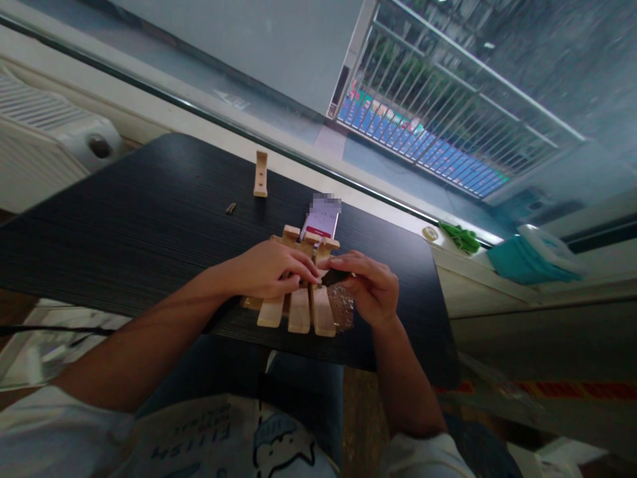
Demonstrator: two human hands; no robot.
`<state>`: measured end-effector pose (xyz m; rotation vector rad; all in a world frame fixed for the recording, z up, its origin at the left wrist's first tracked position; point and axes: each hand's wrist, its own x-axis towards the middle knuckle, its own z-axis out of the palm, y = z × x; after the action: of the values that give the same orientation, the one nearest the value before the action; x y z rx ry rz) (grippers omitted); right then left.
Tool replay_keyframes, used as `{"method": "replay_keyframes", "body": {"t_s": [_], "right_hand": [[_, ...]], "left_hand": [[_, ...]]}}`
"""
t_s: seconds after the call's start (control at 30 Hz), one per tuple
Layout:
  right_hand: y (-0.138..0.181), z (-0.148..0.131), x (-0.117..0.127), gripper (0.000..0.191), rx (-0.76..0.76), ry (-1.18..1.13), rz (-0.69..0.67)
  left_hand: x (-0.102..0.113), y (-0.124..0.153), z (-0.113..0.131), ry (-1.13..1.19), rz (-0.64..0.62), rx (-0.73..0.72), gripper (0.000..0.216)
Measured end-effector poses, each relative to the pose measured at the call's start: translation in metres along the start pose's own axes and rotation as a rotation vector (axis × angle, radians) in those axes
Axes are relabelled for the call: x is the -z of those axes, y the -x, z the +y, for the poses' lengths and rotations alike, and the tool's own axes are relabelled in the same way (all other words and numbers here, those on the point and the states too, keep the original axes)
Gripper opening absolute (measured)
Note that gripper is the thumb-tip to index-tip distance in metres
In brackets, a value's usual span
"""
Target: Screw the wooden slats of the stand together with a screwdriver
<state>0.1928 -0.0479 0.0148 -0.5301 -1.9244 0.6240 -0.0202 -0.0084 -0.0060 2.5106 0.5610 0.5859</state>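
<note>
In front of me lies a pale wooden rack (299,317), with three slats side by side whose far ends turn up. My left hand (271,269) rests across the slats, fingers bent against the wood and fingertips close together near the right slat. Whether a small part is under those fingertips is hidden. My right hand (371,284) pinches a short black tool (334,276) that looks like a screwdriver, its tip pointing left beside my left fingertips. A loose wooden piece (260,176) with two dark holes and small screws (230,208) are farther back on the table.
The dark table (164,219) stands against a window ledge. A lit phone (321,222) is just behind the rack, and clear plastic wrap (346,309) pokes out at its right. On the ledge are a tape roll (429,234), a green cloth (460,238) and a teal pack (527,259). A white heater (60,133) is left.
</note>
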Motion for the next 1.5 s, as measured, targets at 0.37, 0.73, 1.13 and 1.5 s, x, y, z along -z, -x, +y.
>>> {"method": "replay_keyframes", "body": {"t_s": [0.37, 0.73, 1.13, 1.5], "right_hand": [[0.0028, 0.0015, -0.0014, 0.026, -0.015, -0.035, 0.073], [0.0061, 0.0037, -0.0019, 0.03, 0.011, -0.021, 0.122], [0.0073, 0.0044, -0.0042, 0.03, 0.016, 0.048, 0.171], [0.0045, 0.0035, -0.0058, 0.028, 0.056, 0.16, 0.214]], "left_hand": [[-0.0009, -0.0007, -0.0005, 0.008, 0.002, -0.012, 0.036], [-0.0033, -0.0001, -0.0028, -0.029, 0.004, -0.002, 0.037], [-0.0023, -0.0006, -0.0024, -0.025, 0.011, -0.018, 0.04], [-0.0017, -0.0011, -0.0011, 0.008, 0.013, -0.013, 0.037]]}}
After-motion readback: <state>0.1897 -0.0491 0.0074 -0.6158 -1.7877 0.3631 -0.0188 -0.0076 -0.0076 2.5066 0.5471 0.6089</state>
